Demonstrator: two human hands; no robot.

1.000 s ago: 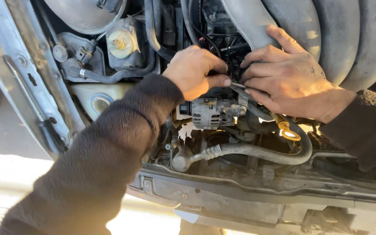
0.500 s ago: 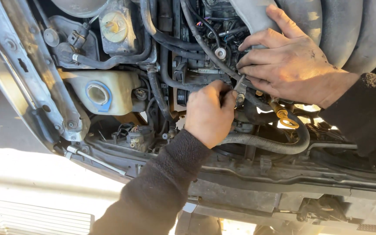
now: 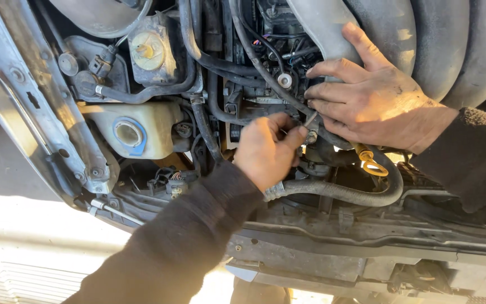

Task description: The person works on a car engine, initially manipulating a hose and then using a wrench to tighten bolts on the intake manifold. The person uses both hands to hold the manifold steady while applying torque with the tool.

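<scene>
Head view looks down into an engine bay. Left hand [image 3: 265, 149] reaches in from below, thumb and fingers pinched narrow around a small metal fitting [image 3: 310, 135] at the centre of the engine; a thin metal rod [image 3: 310, 119] rises just above it. Right hand [image 3: 375, 101] lies spread wide over the engine right beside the fitting, its fingertips touching the same spot, gripping nothing that shows. A yellow dipstick loop [image 3: 371, 163] sits just below the right hand. A black hose [image 3: 338, 192] curves under both hands.
</scene>
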